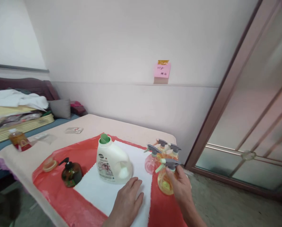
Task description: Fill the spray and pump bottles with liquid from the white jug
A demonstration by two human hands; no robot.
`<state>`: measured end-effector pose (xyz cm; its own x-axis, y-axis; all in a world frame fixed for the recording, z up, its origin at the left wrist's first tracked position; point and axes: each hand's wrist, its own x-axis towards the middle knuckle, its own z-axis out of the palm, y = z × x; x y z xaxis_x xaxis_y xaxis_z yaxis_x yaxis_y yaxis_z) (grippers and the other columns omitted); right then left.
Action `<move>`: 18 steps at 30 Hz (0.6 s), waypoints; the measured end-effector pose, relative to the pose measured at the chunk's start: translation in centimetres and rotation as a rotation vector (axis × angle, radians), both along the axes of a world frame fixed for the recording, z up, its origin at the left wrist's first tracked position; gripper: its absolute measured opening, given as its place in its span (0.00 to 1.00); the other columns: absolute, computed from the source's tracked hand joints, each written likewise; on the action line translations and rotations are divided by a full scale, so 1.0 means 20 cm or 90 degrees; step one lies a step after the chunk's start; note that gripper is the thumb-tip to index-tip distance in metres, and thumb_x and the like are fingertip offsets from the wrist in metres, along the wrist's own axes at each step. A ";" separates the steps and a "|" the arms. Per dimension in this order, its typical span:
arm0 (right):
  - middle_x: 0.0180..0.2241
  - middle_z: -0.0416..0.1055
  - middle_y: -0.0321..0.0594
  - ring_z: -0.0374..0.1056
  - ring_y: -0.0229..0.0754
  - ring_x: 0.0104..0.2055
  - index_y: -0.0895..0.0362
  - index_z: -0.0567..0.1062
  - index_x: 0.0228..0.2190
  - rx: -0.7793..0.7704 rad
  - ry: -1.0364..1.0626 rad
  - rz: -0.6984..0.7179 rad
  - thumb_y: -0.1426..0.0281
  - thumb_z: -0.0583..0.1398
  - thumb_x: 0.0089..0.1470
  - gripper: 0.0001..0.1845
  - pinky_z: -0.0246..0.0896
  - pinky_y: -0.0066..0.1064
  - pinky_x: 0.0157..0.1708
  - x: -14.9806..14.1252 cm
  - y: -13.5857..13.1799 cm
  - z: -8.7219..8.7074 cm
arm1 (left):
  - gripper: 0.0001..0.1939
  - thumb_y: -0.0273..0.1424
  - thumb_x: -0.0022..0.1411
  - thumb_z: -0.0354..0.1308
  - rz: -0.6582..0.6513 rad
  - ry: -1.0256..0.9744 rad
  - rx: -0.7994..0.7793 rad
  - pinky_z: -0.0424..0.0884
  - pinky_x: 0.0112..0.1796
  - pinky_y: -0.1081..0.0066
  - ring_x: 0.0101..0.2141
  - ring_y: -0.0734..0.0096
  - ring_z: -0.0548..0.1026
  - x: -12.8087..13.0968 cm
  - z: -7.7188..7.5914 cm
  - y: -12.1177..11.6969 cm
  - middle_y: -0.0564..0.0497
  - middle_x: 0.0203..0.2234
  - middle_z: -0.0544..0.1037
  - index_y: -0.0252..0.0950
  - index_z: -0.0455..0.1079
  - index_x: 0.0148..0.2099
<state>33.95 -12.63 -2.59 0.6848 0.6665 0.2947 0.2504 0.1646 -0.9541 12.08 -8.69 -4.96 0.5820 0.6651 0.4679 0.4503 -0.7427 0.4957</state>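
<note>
My left hand (128, 201) lies flat with fingers together on a white towel (100, 189), just in front of a white detergent jug with a green cap (111, 164). My right hand (180, 186) is wrapped round the neck of a yellow spray bottle with a grey trigger head (166, 181), held upright at the table's right end. Behind it stand a pink spray bottle (150, 160) and two more orange ones (169, 149). A dark green pump bottle (71, 173) sits left of the towel on the red sheet (84, 151).
The beige table (96, 124) also carries a small orange dish (49, 164), a drink bottle (20, 141) and clear packets (74, 130) at the left. Bedding is piled at far left. A glass sliding door (249, 126) and bare floor lie to the right.
</note>
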 end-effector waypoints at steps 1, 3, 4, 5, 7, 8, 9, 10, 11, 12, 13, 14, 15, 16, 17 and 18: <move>0.43 0.77 0.43 0.71 0.51 0.45 0.53 0.76 0.43 -0.005 0.013 0.059 0.55 0.64 0.46 0.24 0.65 0.42 0.47 -0.04 -0.03 0.02 | 0.26 0.26 0.58 0.56 0.005 -0.017 -0.079 0.70 0.51 0.62 0.52 0.61 0.72 0.01 0.01 -0.01 0.44 0.54 0.72 0.41 0.64 0.59; 0.46 0.76 0.45 0.71 0.52 0.47 0.53 0.75 0.45 -0.005 0.055 0.177 0.54 0.64 0.47 0.25 0.66 0.43 0.47 -0.13 -0.07 0.04 | 0.40 0.26 0.50 0.63 0.006 -0.069 -0.234 0.68 0.53 0.58 0.56 0.56 0.69 0.05 0.02 -0.04 0.43 0.58 0.69 0.42 0.56 0.65; 0.47 0.75 0.45 0.70 0.52 0.48 0.52 0.75 0.46 -0.003 0.081 0.226 0.54 0.63 0.48 0.25 0.66 0.43 0.47 -0.17 -0.09 0.05 | 0.46 0.26 0.45 0.66 0.001 -0.106 -0.301 0.68 0.52 0.57 0.55 0.53 0.69 0.08 0.03 -0.05 0.42 0.58 0.68 0.43 0.54 0.67; 0.49 0.74 0.45 0.69 0.52 0.51 0.52 0.74 0.47 -0.003 0.115 0.277 0.55 0.64 0.48 0.26 0.65 0.43 0.49 -0.21 -0.11 0.05 | 0.50 0.26 0.41 0.68 -0.009 -0.147 -0.356 0.70 0.49 0.57 0.53 0.51 0.71 0.10 0.04 -0.06 0.42 0.57 0.69 0.43 0.54 0.67; 0.51 0.73 0.42 0.66 0.51 0.54 0.50 0.74 0.49 -0.002 0.187 0.372 0.58 0.66 0.48 0.25 0.61 0.42 0.53 -0.27 -0.12 0.06 | 0.48 0.26 0.37 0.70 -0.042 -0.231 -0.435 0.73 0.43 0.59 0.46 0.50 0.76 0.14 0.07 -0.08 0.42 0.51 0.75 0.44 0.61 0.63; 0.52 0.72 0.41 0.65 0.50 0.56 0.49 0.73 0.49 0.013 0.220 0.407 0.59 0.67 0.47 0.26 0.58 0.42 0.56 -0.28 -0.12 0.07 | 0.43 0.27 0.38 0.70 -0.052 -0.271 -0.460 0.73 0.42 0.60 0.43 0.51 0.77 0.14 0.09 -0.08 0.43 0.47 0.77 0.43 0.65 0.59; 0.54 0.70 0.41 0.62 0.50 0.58 0.48 0.73 0.50 0.036 0.252 0.424 0.58 0.67 0.47 0.27 0.55 0.41 0.58 -0.29 -0.12 0.07 | 0.38 0.28 0.39 0.70 -0.054 -0.310 -0.478 0.73 0.42 0.61 0.42 0.52 0.77 0.14 0.11 -0.08 0.43 0.44 0.78 0.42 0.68 0.56; 0.56 0.69 0.41 0.60 0.49 0.60 0.48 0.72 0.50 0.057 0.286 0.417 0.57 0.67 0.47 0.28 0.53 0.41 0.59 -0.30 -0.11 0.07 | 0.34 0.29 0.40 0.70 -0.050 -0.350 -0.492 0.72 0.43 0.61 0.43 0.53 0.77 0.13 0.14 -0.07 0.44 0.43 0.79 0.41 0.70 0.53; 0.57 0.67 0.41 0.58 0.48 0.61 0.48 0.72 0.50 0.064 0.335 0.398 0.54 0.67 0.46 0.29 0.51 0.40 0.60 -0.30 -0.10 0.06 | 0.31 0.30 0.41 0.70 -0.044 -0.393 -0.503 0.71 0.45 0.61 0.44 0.53 0.76 0.11 0.16 -0.06 0.44 0.43 0.79 0.40 0.70 0.51; 0.58 0.67 0.41 0.58 0.49 0.61 0.48 0.73 0.49 0.051 0.401 0.379 0.52 0.66 0.46 0.30 0.52 0.40 0.60 -0.31 -0.09 0.06 | 0.30 0.32 0.42 0.70 -0.043 -0.440 -0.511 0.70 0.46 0.61 0.45 0.53 0.76 0.09 0.19 -0.04 0.43 0.43 0.78 0.39 0.70 0.50; 0.57 0.67 0.42 0.60 0.49 0.60 0.49 0.73 0.48 0.018 0.480 0.376 0.49 0.65 0.46 0.30 0.54 0.42 0.58 -0.32 -0.08 0.06 | 0.29 0.34 0.44 0.70 -0.050 -0.483 -0.519 0.69 0.47 0.61 0.46 0.54 0.75 0.06 0.21 -0.03 0.43 0.44 0.78 0.39 0.69 0.50; 0.56 0.68 0.43 0.63 0.50 0.58 0.50 0.73 0.48 -0.027 0.566 0.404 0.47 0.64 0.46 0.31 0.57 0.43 0.55 -0.34 -0.08 0.05 | 0.30 0.36 0.45 0.69 -0.064 -0.517 -0.530 0.69 0.47 0.61 0.46 0.54 0.75 0.04 0.23 -0.02 0.43 0.44 0.77 0.38 0.68 0.51; 0.55 0.69 0.44 0.66 0.51 0.55 0.50 0.72 0.49 -0.069 0.651 0.457 0.45 0.62 0.47 0.32 0.61 0.44 0.52 -0.36 -0.08 0.05 | 0.30 0.37 0.46 0.69 -0.081 -0.538 -0.543 0.69 0.46 0.61 0.45 0.55 0.75 0.02 0.24 -0.01 0.44 0.44 0.77 0.38 0.67 0.52; 0.52 0.72 0.44 0.69 0.50 0.51 0.50 0.72 0.49 -0.101 0.723 0.523 0.43 0.61 0.47 0.34 0.64 0.43 0.48 -0.39 -0.09 0.05 | 0.30 0.38 0.47 0.69 -0.095 -0.546 -0.555 0.70 0.45 0.62 0.44 0.56 0.76 0.01 0.25 -0.01 0.44 0.43 0.77 0.38 0.66 0.52; 0.48 0.75 0.43 0.72 0.49 0.46 0.51 0.72 0.49 -0.116 0.778 0.586 0.43 0.60 0.47 0.34 0.66 0.40 0.44 -0.42 -0.10 0.04 | 0.30 0.38 0.48 0.68 -0.105 -0.542 -0.563 0.70 0.44 0.63 0.43 0.58 0.76 0.00 0.26 -0.01 0.45 0.43 0.77 0.39 0.65 0.53; 0.43 0.77 0.42 0.74 0.45 0.41 0.52 0.73 0.48 -0.121 0.816 0.627 0.43 0.60 0.48 0.33 0.67 0.35 0.40 -0.44 -0.11 0.04 | 0.30 0.38 0.48 0.69 -0.112 -0.528 -0.564 0.71 0.43 0.63 0.42 0.58 0.76 -0.01 0.26 -0.02 0.45 0.43 0.77 0.39 0.65 0.52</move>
<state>25.08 -14.84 -1.87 -0.2864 0.9290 -0.2344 -0.8052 -0.3659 -0.4666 11.79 -9.02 0.29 0.4370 0.8841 0.1653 -0.3135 -0.0225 0.9493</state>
